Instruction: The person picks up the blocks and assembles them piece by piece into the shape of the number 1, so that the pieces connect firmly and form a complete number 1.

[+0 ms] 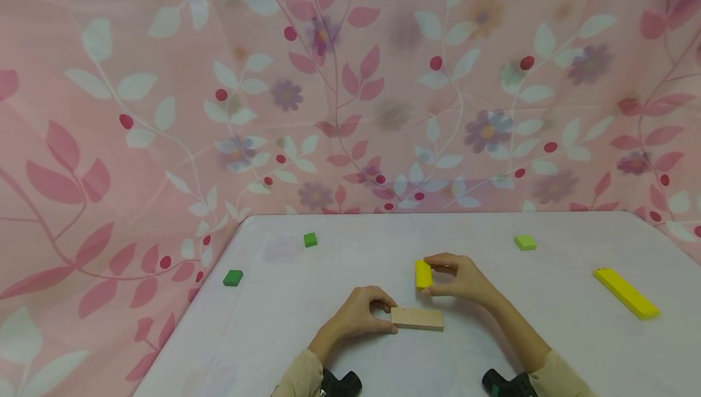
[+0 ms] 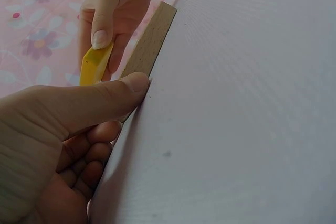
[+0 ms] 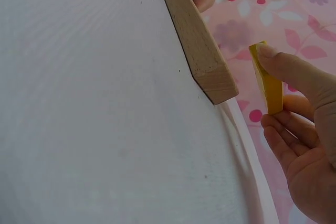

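A plain wooden block (image 1: 417, 319), long and flat-sided, lies on the white table in the middle of the head view. My left hand (image 1: 358, 313) pinches its left end between thumb and fingers. Just beyond it, my right hand (image 1: 459, 278) holds a short yellow block (image 1: 423, 275) between thumb and fingertips. In the right wrist view the yellow block (image 3: 270, 80) is apart from the wooden block (image 3: 197, 40). The left wrist view has my left thumb (image 2: 105, 98) on the near end of the wooden block (image 2: 149, 40).
A long yellow block (image 1: 627, 293) lies at the right of the table (image 1: 274, 348). A light green block (image 1: 525, 242) is at the back right. Two green blocks, a small cube (image 1: 310, 239) and a flatter one (image 1: 232, 277), lie at the left. A flowered cloth (image 1: 350, 111) hangs behind.
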`<action>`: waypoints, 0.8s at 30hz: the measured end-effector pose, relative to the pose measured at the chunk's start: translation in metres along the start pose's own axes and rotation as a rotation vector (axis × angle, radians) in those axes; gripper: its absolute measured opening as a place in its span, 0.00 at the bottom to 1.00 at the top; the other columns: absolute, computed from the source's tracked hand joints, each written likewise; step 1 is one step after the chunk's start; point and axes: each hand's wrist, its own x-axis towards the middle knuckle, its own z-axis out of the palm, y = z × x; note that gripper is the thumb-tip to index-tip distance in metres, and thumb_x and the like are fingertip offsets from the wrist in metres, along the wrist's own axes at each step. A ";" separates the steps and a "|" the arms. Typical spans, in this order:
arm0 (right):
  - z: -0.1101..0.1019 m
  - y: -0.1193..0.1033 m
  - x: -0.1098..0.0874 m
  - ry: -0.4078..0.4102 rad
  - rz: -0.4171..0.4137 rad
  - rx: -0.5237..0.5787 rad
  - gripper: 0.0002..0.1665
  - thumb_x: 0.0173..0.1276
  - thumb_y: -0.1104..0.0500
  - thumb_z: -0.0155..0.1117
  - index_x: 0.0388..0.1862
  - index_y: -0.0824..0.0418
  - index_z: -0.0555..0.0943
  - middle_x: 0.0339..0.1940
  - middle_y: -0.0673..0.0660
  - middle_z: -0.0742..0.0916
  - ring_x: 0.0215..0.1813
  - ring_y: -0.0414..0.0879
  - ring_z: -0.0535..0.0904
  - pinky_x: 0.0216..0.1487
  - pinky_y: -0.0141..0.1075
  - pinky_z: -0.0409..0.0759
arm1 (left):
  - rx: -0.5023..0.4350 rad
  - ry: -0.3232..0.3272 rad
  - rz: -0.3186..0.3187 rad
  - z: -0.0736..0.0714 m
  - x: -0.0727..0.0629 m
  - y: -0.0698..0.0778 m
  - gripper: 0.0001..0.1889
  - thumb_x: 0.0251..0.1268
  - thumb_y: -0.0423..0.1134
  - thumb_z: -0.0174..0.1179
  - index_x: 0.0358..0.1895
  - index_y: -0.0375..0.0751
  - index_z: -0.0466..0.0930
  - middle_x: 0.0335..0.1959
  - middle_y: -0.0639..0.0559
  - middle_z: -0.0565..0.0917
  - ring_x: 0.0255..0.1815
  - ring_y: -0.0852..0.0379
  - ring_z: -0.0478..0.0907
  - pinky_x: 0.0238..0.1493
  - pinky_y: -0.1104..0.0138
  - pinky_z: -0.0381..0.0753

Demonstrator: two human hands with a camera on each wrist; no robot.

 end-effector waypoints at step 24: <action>0.011 0.004 0.002 -0.051 -0.038 -0.015 0.32 0.52 0.58 0.75 0.54 0.71 0.77 0.52 0.64 0.82 0.53 0.57 0.78 0.54 0.45 0.75 | 0.002 0.006 0.007 0.000 0.000 0.000 0.18 0.40 0.37 0.77 0.39 0.38 0.85 0.29 0.56 0.82 0.32 0.70 0.74 0.40 0.75 0.76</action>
